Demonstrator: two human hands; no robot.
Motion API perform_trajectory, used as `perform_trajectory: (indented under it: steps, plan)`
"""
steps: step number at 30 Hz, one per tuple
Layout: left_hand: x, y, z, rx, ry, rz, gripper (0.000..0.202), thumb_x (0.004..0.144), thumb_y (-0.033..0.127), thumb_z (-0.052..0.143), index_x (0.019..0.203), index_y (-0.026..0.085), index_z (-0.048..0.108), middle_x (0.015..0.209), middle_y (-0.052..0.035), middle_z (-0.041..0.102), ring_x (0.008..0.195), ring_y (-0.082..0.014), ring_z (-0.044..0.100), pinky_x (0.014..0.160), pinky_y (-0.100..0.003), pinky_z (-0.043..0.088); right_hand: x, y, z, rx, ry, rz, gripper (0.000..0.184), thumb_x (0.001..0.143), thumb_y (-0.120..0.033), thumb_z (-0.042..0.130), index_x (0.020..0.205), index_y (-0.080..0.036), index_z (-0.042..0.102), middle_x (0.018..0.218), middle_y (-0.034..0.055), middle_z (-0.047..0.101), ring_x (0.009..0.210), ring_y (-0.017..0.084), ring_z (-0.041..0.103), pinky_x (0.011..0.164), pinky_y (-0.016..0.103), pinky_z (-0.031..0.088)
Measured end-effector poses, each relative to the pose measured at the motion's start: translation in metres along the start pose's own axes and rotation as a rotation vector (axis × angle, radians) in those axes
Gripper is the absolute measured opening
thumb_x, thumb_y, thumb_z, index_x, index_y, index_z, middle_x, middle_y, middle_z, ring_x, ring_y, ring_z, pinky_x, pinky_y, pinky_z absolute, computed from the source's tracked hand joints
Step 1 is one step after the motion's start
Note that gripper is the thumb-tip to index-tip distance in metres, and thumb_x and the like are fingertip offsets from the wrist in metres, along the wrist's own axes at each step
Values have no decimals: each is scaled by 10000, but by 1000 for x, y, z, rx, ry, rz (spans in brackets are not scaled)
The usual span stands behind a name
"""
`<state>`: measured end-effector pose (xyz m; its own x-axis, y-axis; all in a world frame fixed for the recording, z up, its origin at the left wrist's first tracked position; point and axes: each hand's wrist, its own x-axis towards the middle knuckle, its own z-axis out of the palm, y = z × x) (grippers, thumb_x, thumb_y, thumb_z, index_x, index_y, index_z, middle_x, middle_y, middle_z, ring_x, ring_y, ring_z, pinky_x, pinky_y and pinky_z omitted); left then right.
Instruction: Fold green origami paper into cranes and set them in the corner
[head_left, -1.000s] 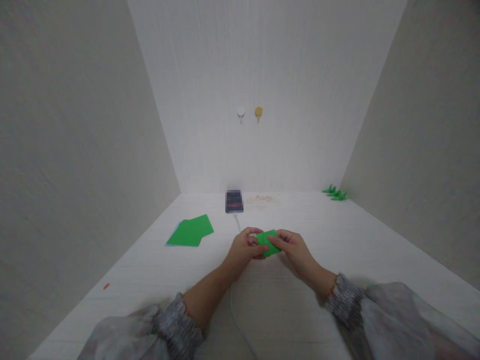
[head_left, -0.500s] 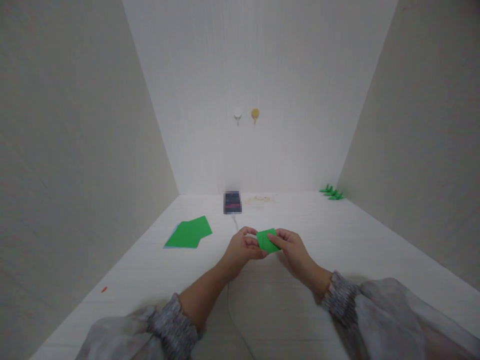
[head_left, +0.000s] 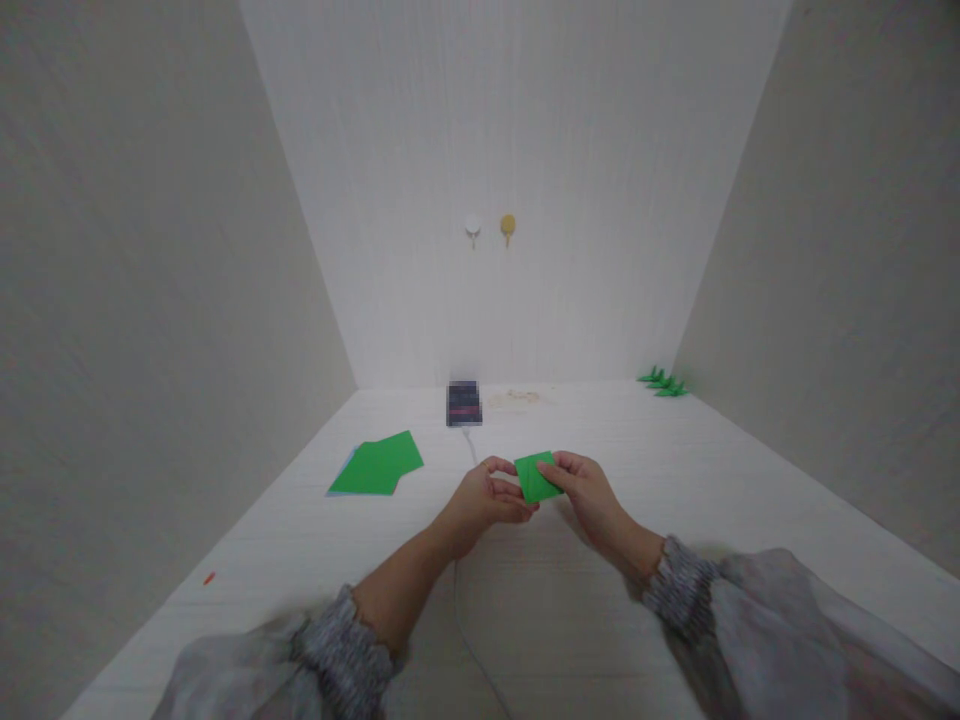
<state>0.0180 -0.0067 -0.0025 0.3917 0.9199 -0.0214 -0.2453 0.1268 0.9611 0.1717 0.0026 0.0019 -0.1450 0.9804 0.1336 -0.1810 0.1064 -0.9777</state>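
Note:
Both my hands meet above the middle of the white table (head_left: 675, 480) and hold a small folded green paper (head_left: 537, 476) between them. My left hand (head_left: 484, 498) pinches its left edge with thumb and fingers curled. My right hand (head_left: 585, 492) grips the right side, thumb on top. The paper is tilted up toward me, just above the table.
A stack of green paper sheets (head_left: 377, 464) lies on the table to the left. A small dark device (head_left: 463, 402) with a white cable (head_left: 463, 600) stands at the back. Several folded green paper figures (head_left: 660, 382) sit in the far right corner. Two wall hooks (head_left: 489, 228) hang on the back wall.
The green paper has been lifted slightly and turned more upright between my hands. My left fingers have slid off its face to its left edge.

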Motion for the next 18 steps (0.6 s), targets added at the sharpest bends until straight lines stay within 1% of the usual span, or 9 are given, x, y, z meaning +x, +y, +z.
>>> perform_trajectory:
  steps: [3, 4, 5, 6, 8, 11, 14, 16, 18]
  plan:
    - [0, 1, -2, -14, -20, 18, 551, 454, 90, 731, 925, 157, 454, 765, -37, 628, 656, -139, 596, 617, -257, 438, -1, 0, 1, 25, -22, 8, 145, 615, -296, 623, 565, -167, 582, 539, -16, 565, 488, 109, 470, 502, 237, 349]
    - [0, 2, -2, -9, -7, 32, 532, 471, 113, 732, 937, 150, 478, 804, -43, 623, 668, -130, 588, 632, -257, 439, -1, 1, 1, 24, -34, 18, 143, 611, -290, 626, 564, -163, 579, 532, -21, 558, 480, 103, 465, 497, 233, 343]
    - [1, 4, -1, 2, 27, 43, 461, 531, 175, 711, 942, 143, 504, 834, -54, 618, 688, -131, 583, 642, -264, 443, -2, 2, 1, 14, -46, 28, 144, 609, -285, 629, 564, -159, 575, 523, -24, 551, 472, 98, 459, 490, 228, 336]
    - [1, 5, -1, 32, 69, 56, 350, 603, 246, 667, 906, 128, 539, 826, -61, 617, 703, -131, 579, 661, -271, 445, -2, 3, 1, -5, -56, 37, 149, 609, -284, 629, 564, -154, 571, 515, -26, 543, 464, 93, 452, 483, 225, 329]
    - [2, 7, 0, 105, 134, 55, 237, 647, 311, 625, 754, 104, 586, 717, -48, 611, 650, -120, 566, 652, -267, 448, -3, 6, 1, -54, -76, 50, 165, 611, -290, 626, 561, -148, 558, 501, -29, 527, 454, 88, 440, 467, 220, 318]
    - [3, 7, 1, 162, 153, 13, 220, 633, 320, 629, 642, 105, 587, 605, -24, 588, 560, -104, 541, 585, -242, 445, -2, 11, 0, -96, -107, 57, 182, 617, -298, 622, 557, -149, 536, 498, -34, 511, 452, 83, 431, 456, 212, 315]
    - [4, 6, 3, 183, 174, 44, 222, 632, 323, 626, 602, 112, 567, 541, -4, 559, 507, -90, 512, 528, -219, 428, -2, 12, 0, -79, -119, 54, 189, 623, -304, 619, 556, -153, 526, 497, -38, 506, 449, 79, 431, 454, 208, 317]
    - [4, 6, 4, 187, 181, 67, 234, 628, 335, 629, 590, 115, 558, 522, 4, 546, 494, -87, 502, 509, -212, 422, -2, 11, 1, -67, -108, 56, 196, 618, -310, 622, 549, -154, 525, 486, -39, 503, 442, 79, 431, 446, 206, 315]
    - [3, 6, 5, 173, 166, 59, 241, 626, 346, 632, 616, 114, 569, 551, -4, 564, 518, -94, 520, 532, -222, 434, -2, 9, 1, -66, -93, 60, 195, 608, -316, 628, 547, -156, 533, 488, -36, 515, 445, 85, 440, 447, 209, 323]
